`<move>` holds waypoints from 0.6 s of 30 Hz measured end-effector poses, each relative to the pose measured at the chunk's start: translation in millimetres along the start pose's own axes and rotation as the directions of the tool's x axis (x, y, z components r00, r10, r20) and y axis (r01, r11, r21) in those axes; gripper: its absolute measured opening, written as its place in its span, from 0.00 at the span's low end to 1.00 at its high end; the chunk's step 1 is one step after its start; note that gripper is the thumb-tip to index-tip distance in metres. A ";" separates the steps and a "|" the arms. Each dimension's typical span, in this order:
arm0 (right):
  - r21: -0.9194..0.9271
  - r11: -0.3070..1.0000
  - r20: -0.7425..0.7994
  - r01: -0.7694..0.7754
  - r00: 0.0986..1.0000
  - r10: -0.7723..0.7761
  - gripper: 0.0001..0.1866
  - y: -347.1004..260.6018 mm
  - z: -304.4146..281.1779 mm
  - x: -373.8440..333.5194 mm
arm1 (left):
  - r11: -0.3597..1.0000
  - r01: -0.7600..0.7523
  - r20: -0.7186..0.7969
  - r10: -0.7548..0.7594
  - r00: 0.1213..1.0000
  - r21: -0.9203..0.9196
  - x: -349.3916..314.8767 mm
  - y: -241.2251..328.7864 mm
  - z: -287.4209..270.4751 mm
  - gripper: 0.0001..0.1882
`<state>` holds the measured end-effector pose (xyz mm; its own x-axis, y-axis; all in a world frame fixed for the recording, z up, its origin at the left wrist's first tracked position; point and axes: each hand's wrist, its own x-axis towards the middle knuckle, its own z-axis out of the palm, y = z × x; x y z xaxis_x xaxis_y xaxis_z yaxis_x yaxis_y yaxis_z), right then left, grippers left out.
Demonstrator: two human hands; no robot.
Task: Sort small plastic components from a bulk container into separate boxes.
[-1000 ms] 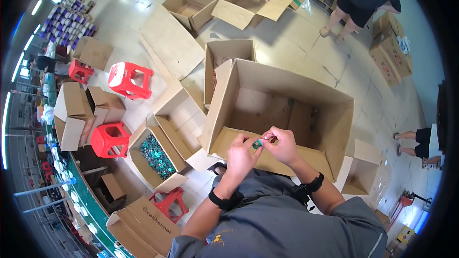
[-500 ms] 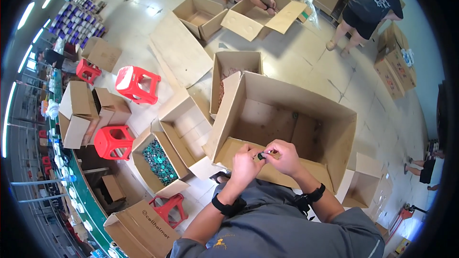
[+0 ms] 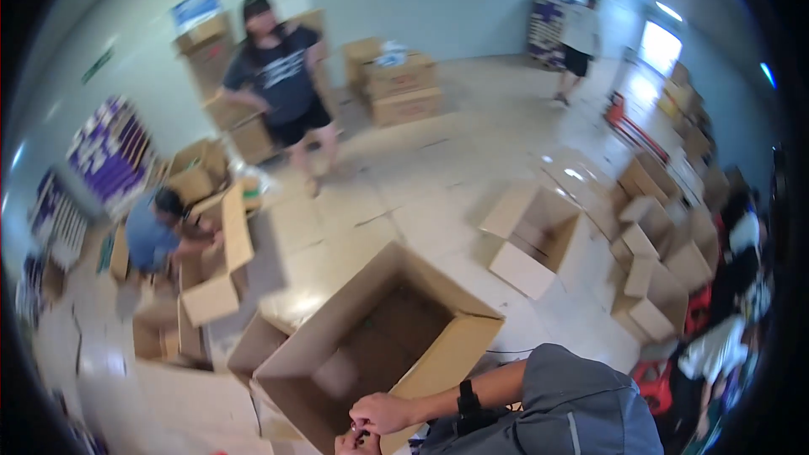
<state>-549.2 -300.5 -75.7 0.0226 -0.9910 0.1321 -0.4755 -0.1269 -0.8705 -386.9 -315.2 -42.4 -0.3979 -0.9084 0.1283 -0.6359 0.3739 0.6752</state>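
Observation:
At the bottom of the head view, my right hand (image 3: 386,413) and my left hand (image 3: 356,445) meet, fingers closed in a pinch around a small dark piece (image 3: 362,434). The piece is mostly covered by my fingers, and its kind cannot be made out. Part of my left hand is cut off by the lower edge. Both hands are at the near side of a large cardboard box (image 3: 455,352), whose top is open. A dark band circles my right wrist.
Beyond the large box, an open carton (image 3: 527,268) stands on the floor. At left a crouching person (image 3: 153,232) works at another open carton (image 3: 211,299). A standing person (image 3: 286,76) is farther back, and another (image 3: 580,38) is near a red pallet jack (image 3: 632,131). Several cartons line the right.
The view has swung right and up, so the stools and the carton of green parts have left the picture. My hands now appear lower, still pinched together.

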 end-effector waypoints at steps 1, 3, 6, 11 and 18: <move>-0.012 1.000 -0.073 0.004 0.997 -0.005 0.07 -0.8 -4.9 -5.7 | 0.999 -0.047 0.023 0.048 0.999 -0.027 4.5 -0.8 4.4 0.09; -0.050 0.998 -0.246 -0.035 0.969 0.021 0.07 -1.0 -14.3 -27.6 | 0.980 -0.180 0.103 0.188 0.977 -0.081 9.6 6.7 13.7 0.09; -0.064 0.997 -0.430 -0.049 0.903 0.017 0.06 -2.9 -19.5 -57.6 | 0.953 -0.271 0.183 0.293 0.938 -0.137 10.3 22.2 17.1 0.11; -0.143 0.942 -0.567 -0.304 0.805 0.173 0.10 -62.2 -42.0 -131.0 | 0.871 -0.361 0.343 0.469 0.814 -0.335 1.9 28.6 42.4 0.11; 0.009 0.899 -0.784 -0.438 0.555 0.278 0.06 -88.5 -8.9 -221.9 | 0.776 -0.493 0.609 0.622 0.492 -0.394 -31.4 70.8 57.3 0.12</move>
<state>-520.0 -68.9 -23.7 -0.8089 -0.5519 0.2029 -0.4296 0.3192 -0.8447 -457.3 -249.5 -40.2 -0.9941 -0.1002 0.0405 -0.0365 0.6643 0.7466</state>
